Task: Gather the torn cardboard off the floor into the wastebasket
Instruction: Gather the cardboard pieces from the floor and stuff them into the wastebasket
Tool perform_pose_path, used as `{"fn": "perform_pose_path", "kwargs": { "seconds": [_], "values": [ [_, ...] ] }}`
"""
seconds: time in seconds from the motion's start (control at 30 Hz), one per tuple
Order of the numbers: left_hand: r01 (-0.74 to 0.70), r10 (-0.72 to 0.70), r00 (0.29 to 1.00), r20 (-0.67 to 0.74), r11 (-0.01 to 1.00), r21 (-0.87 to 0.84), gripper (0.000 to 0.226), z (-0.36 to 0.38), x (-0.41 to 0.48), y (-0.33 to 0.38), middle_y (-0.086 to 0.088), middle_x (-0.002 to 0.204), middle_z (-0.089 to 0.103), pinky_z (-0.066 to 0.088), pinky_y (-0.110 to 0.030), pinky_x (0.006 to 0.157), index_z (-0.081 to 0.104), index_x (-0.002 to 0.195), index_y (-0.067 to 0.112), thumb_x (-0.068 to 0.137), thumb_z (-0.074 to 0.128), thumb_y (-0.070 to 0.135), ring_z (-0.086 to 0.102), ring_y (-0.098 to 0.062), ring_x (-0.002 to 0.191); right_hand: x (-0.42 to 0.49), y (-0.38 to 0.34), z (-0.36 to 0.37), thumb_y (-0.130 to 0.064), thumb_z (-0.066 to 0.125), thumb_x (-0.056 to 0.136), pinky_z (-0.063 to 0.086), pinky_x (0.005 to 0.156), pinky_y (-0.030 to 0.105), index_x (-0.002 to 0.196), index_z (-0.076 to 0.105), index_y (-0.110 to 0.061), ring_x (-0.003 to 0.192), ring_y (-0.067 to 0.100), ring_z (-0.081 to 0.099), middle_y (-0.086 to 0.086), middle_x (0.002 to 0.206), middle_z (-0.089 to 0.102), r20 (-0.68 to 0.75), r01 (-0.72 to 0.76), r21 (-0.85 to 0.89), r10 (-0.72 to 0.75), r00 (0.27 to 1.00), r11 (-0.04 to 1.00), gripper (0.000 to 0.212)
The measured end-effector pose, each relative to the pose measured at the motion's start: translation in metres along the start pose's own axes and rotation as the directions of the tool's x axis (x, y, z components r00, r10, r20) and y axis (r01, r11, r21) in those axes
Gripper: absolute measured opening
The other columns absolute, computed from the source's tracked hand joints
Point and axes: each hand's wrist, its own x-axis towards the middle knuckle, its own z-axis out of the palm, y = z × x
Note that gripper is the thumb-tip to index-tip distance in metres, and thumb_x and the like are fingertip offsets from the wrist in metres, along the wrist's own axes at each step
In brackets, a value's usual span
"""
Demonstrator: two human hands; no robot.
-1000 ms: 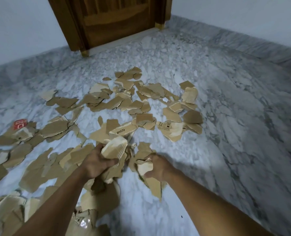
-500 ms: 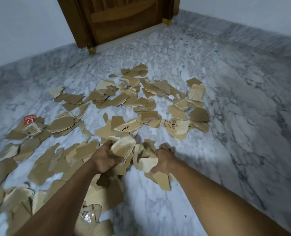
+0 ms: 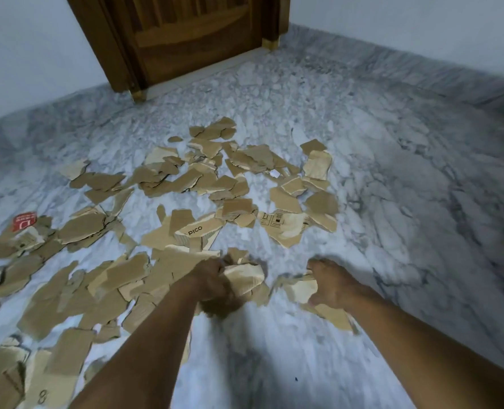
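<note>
Brown throughout. Found torn cardboard [image 3: 203, 178] strewn across floor [image 3: 392, 202], 9 through 1 o'clock. Noted left grip [image 3: 212, 283] clenched round a wad [image 3: 246, 277], right grip [image 3: 332, 283] pinching a scrap [image 3: 299, 290]. Judged left grip nearer the bulk, at 10 o'clock. Saw no wastebasket.

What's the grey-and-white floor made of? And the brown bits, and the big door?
The floor looks like polished marble or marble-look stone: white with grey veins and a soft sheen. The brown bits look like matte corrugated cardboard: ragged torn edges, paler inner layers, printing on some. The door seems varnished wood: brown grain, raised panels.
</note>
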Motion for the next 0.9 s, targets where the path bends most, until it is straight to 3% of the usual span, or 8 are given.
{"fn": "perform_pose_path", "kwargs": {
  "seconds": [0.1,0.27,0.47,0.6,0.7,0.77,0.83,0.9],
  "values": [
    [0.012,0.013,0.992,-0.125,0.981,0.194,0.059,0.022,0.005,0.008,-0.012,0.139,0.048,0.04,-0.035,0.105,0.044,0.139,0.011,0.084,0.062,0.021,0.045,-0.029,0.127,-0.005,0.011,0.012,-0.029,0.078,0.082,0.05,0.095,0.036,0.135,0.042,-0.014,0.123,0.029,0.054,0.011,0.136,0.053,-0.001,-0.031,-0.054,0.031,1.0,0.998,0.066],
    [0.069,-0.052,0.98,-0.191,0.994,0.086,0.058,0.03,0.003,0.006,-0.012,0.126,0.057,0.048,-0.038,0.099,0.042,0.136,0.014,0.081,0.062,0.021,0.055,-0.029,0.117,-0.005,0.015,0.015,-0.044,0.075,0.082,0.049,0.091,0.036,0.137,0.04,-0.017,0.123,0.029,0.056,0.007,0.138,0.052,0.032,-0.061,-0.121,0.065,0.997,0.991,0.071],
    [0.133,-0.129,0.987,-0.1,0.99,0.036,0.062,0.031,-0.001,0.009,-0.01,0.127,0.06,0.047,-0.033,0.095,0.048,0.135,0.015,0.078,0.07,0.026,0.056,-0.027,0.118,-0.011,0.019,0.018,-0.046,0.077,0.081,0.049,0.088,0.035,0.126,0.047,-0.017,0.119,0.027,0.058,0.005,0.132,0.055,0.03,-0.049,-0.087,0.052,0.998,0.995,0.062],
    [0.079,-0.082,0.995,0.05,0.994,0.071,0.058,0.029,-0.009,0.007,-0.007,0.129,0.058,0.048,-0.033,0.093,0.05,0.132,0.018,0.08,0.07,0.034,0.056,-0.025,0.116,-0.016,0.034,0.019,-0.059,0.082,0.068,0.05,0.092,0.034,0.134,0.048,-0.017,0.12,0.023,0.056,0.001,0.133,0.055,0.116,-0.084,0.164,0.065,0.991,0.983,0.085],
    [0.051,-0.049,0.99,0.136,0.999,-0.013,0.059,0.025,-0.018,0.009,0.0,0.112,0.066,0.05,-0.029,0.085,0.061,0.118,0.023,0.067,0.08,0.047,0.062,-0.019,0.103,-0.027,0.045,0.011,-0.058,0.087,0.06,0.052,0.079,0.025,0.113,0.063,-0.019,0.106,0.017,0.066,-0.007,0.112,0.07,0.12,-0.086,0.527,0.026,0.992,0.845,0.07],
    [0.006,0.026,0.988,0.152,0.978,-0.209,0.047,0.018,-0.03,0.026,0.005,0.095,0.07,0.051,-0.026,0.074,0.066,0.109,0.025,0.068,0.083,0.042,0.064,-0.013,0.088,-0.036,0.049,0.003,-0.058,0.087,0.061,0.055,0.084,0.028,0.109,0.066,-0.021,0.103,0.014,0.068,-0.007,0.107,0.073,0.128,-0.096,0.695,0.008,0.992,0.713,0.064],
    [-0.041,0.109,0.983,0.147,0.912,-0.407,0.034,0.01,-0.042,0.058,0.005,0.086,0.073,0.052,-0.027,0.065,0.068,0.105,0.021,0.075,0.081,0.03,0.068,-0.015,0.079,-0.042,0.049,-0.006,-0.068,0.087,0.055,0.054,0.092,0.035,0.121,0.059,-0.023,0.116,0.016,0.063,-0.006,0.125,0.067,0.109,-0.107,0.802,0.032,0.994,0.588,0.084],
    [-0.097,0.169,0.982,0.087,0.838,-0.537,0.036,0.005,-0.046,0.095,-0.005,0.095,0.076,0.054,-0.034,0.068,0.071,0.105,0.017,0.072,0.082,0.03,0.072,-0.027,0.089,-0.042,0.05,-0.017,-0.073,0.087,0.05,0.052,0.097,0.041,0.132,0.056,-0.022,0.122,0.023,0.061,-0.001,0.133,0.064,0.069,-0.081,0.887,0.041,0.997,0.454,0.101]
  ]
}}
